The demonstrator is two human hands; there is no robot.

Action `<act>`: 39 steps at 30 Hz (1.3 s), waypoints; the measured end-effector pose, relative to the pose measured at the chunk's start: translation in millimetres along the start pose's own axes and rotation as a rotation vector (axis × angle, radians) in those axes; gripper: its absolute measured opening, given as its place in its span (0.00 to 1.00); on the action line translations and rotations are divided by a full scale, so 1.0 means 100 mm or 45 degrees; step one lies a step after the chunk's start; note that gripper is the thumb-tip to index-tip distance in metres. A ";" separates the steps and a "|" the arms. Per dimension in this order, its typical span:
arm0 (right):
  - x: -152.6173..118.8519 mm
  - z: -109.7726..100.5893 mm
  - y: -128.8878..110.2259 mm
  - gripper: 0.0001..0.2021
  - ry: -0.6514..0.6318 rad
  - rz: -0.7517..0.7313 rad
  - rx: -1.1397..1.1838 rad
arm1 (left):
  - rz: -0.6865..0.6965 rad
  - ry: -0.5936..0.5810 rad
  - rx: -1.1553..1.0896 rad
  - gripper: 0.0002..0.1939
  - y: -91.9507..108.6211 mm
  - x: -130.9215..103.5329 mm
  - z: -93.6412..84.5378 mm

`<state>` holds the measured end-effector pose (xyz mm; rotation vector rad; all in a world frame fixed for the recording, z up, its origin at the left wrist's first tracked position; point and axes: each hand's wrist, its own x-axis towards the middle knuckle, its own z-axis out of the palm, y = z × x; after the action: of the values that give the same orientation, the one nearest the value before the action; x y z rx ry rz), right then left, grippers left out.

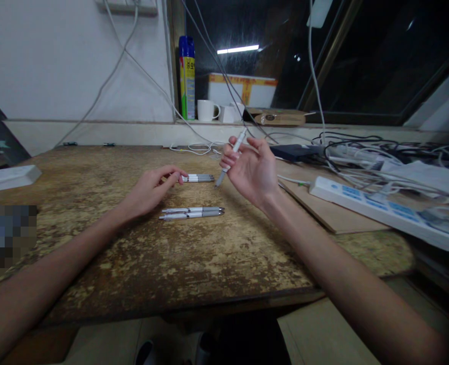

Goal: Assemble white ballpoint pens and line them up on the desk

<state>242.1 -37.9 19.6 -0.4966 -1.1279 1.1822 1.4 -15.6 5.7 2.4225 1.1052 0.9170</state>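
My right hand [252, 165] is raised above the table, palm up, with its fingers curled round a white and grey pen [240, 140]. The pen slants, its grey end pointing down and to the left. My left hand [151, 186] rests low over the tabletop, fingers loosely extended. Its fingertips are at the left ends of a small group of pens [199, 178] lying side by side; whether they press on them is hard to tell. Nearer to me, two more white and grey pens [194, 213] lie together, pointing right.
The worn wooden table [171, 263] has its front edge close to me. On the right are a white power strip [384, 210], a thin board [323, 210] and tangled cables [361, 152]. A spray can [187, 78] and a white mug [208, 110] stand on the windowsill. A white object [11, 177] lies left.
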 end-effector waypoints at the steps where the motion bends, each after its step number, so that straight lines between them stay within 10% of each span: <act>1: 0.01 0.01 0.03 0.14 -0.023 -0.011 -0.023 | -0.006 0.000 -0.019 0.20 0.00 0.00 0.00; 14: -0.10 -0.03 0.17 0.08 -0.536 -0.152 -1.229 | 0.020 -0.158 -0.485 0.20 0.00 0.01 0.03; 21: -0.08 -0.11 0.20 0.13 -0.455 -0.071 -1.334 | -0.046 -0.130 -0.339 0.18 -0.16 0.07 -0.08; 28: -0.08 -0.24 0.24 0.11 -0.636 0.088 -1.325 | -0.020 -0.627 -0.029 0.16 -0.33 0.10 -0.34; 39: -0.10 -0.24 0.31 0.09 -0.842 0.227 -1.166 | -0.018 -0.771 -0.037 0.14 -0.40 0.08 -0.41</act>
<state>249.1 -30.5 -19.3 -0.9430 -2.2560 0.9415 -44.4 17.8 18.3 2.4102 0.8628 0.1552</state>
